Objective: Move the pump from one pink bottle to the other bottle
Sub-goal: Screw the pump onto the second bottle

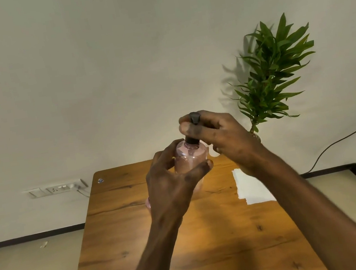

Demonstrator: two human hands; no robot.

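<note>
Gripping the light, slick pink bottle (189, 157) around its body, the left hand (170, 182) steadies it while the right hand (216, 135), at 1 o'clock, pinches the stiff black pump (194, 121).

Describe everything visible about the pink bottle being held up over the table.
The pink bottle is see-through, plastic-looking, with rounded shoulders. It is held upright above the wooden table, off its surface. The left hand wraps its body, thumb across the front, hiding the lower part. A dark pump sits at its neck, collar at the shoulder, with the right hand closed around the pump's top. Whether the bottle holds liquid is unclear.
</note>
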